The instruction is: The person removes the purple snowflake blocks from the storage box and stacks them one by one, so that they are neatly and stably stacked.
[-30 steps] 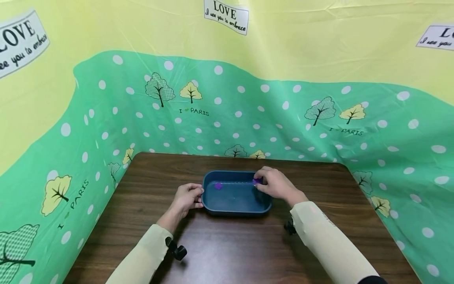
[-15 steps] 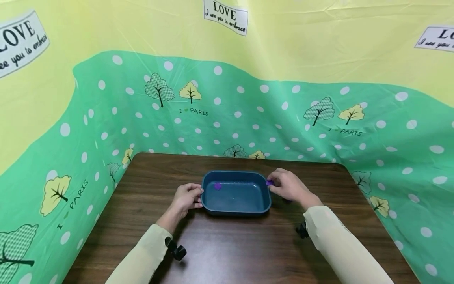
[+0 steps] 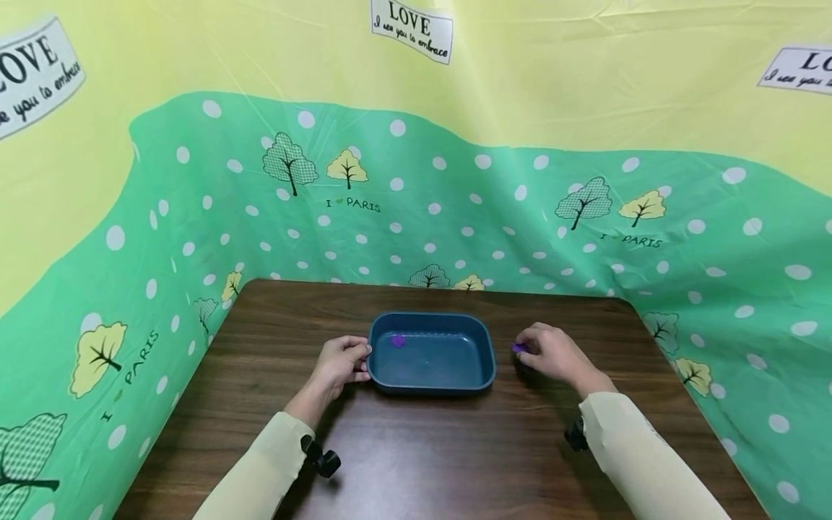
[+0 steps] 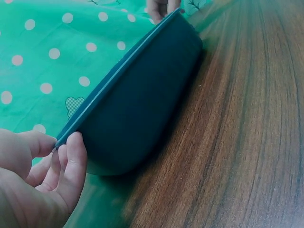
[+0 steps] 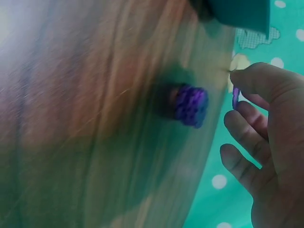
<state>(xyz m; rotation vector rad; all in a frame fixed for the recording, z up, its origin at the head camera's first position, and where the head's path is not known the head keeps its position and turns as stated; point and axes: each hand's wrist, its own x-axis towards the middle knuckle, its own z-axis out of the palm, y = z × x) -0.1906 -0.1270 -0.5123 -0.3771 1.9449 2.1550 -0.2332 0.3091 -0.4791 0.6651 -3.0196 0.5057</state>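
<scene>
A dark blue rectangular tray (image 3: pixel 425 391) stands on the table. My left hand (image 3: pixel 341 365) pinches its left rim between thumb and fingers; the left wrist view shows the tray's outer wall (image 4: pixel 137 104) beside those fingers. Inside the tray, near its back left, lies a small purple piece (image 3: pixel 398 341). To the right of the tray, my right hand (image 3: pixel 555 352) pinches another thin purple piece (image 5: pixel 235 98) between thumb and finger. A short stack of purple pieces (image 5: pixel 192 106) sits on the table near that hand, apparently hidden behind it in the head view.
The brown wood-grain table (image 3: pixel 429 462) has its far edge close behind the tray. A green and yellow printed cloth (image 3: pixel 364 231) hangs around the back and sides. A black strap mount (image 3: pixel 321 456) is on the left wrist, another (image 3: pixel 575 435) on the right.
My right hand has moved from inside the tray's right end, out over its rim and further right, with a purple piece between its fingers. The left hand still holds the tray's rim.
</scene>
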